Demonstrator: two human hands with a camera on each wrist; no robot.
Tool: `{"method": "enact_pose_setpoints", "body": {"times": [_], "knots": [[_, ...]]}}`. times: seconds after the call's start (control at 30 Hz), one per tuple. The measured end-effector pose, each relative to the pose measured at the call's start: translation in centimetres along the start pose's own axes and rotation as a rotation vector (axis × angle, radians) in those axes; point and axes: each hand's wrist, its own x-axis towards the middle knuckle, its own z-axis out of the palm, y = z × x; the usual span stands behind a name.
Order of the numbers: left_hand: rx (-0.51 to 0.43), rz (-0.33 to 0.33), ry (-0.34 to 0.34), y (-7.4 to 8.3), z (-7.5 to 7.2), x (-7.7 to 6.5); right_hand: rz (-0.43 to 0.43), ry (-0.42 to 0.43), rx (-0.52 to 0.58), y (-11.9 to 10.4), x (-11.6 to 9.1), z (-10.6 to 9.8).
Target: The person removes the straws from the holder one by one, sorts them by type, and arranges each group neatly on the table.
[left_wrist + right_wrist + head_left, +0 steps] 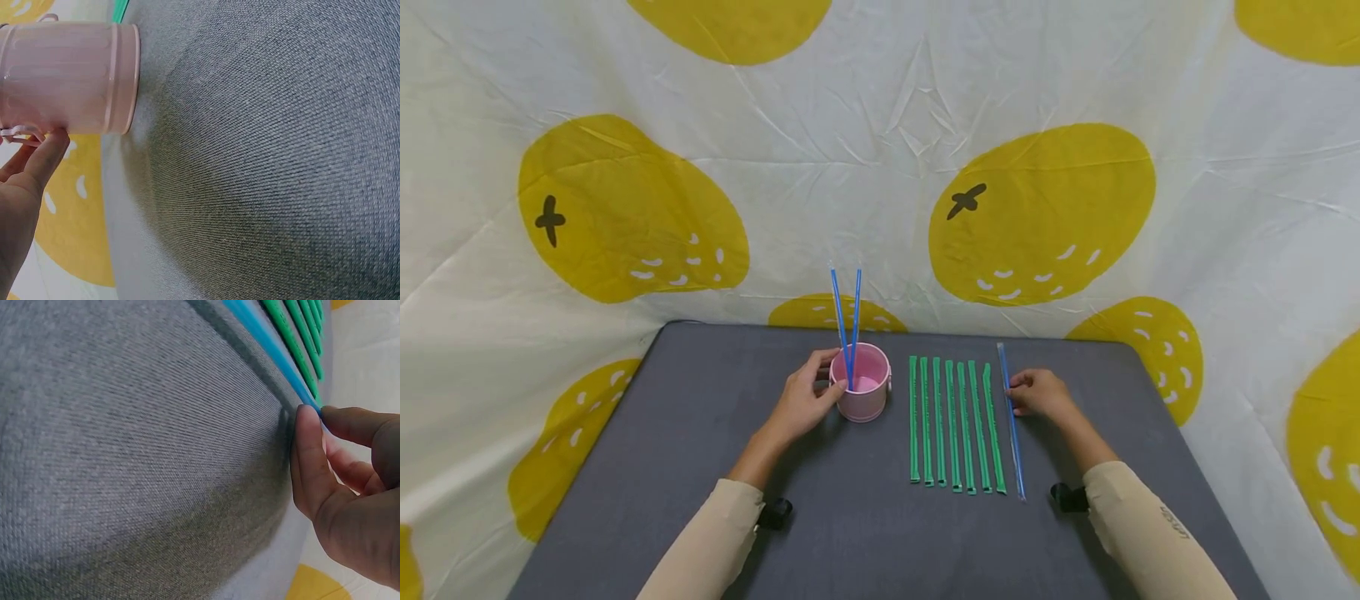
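A small pink bucket [862, 406] stands upright on the table, with two blue straws [856, 317] in clear wrappers leaning in it. My left hand [805, 396] holds the bucket at its left side, thumb in front and fingers at the back. In the left wrist view, fingertips touch the bucket wall [69, 75] near the handle joint. My right hand [1040, 393] pinches another wrapped blue straw [1012, 433] between thumb and fingers. Its shadow falls apart from it in the right wrist view, where the blue straw [269, 347] slants past the fingertips.
Several green-wrapped sticks [955, 425] lie side by side between the bucket and the right-hand straw. The dark grey table [880, 542] ends at a white cloth [850, 108] with yellow fruit prints. A black wrist camera [774, 514] sits at each cuff.
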Motion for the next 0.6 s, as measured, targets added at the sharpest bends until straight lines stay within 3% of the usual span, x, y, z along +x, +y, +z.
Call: {"method": "enact_pose_setpoints", "body": {"times": [0.6], "knots": [[-0.019, -0.004, 0.011, 0.0, 0.0, 0.0, -0.054, 0.067, -0.148, -0.7, -0.1, 1.3]]}}
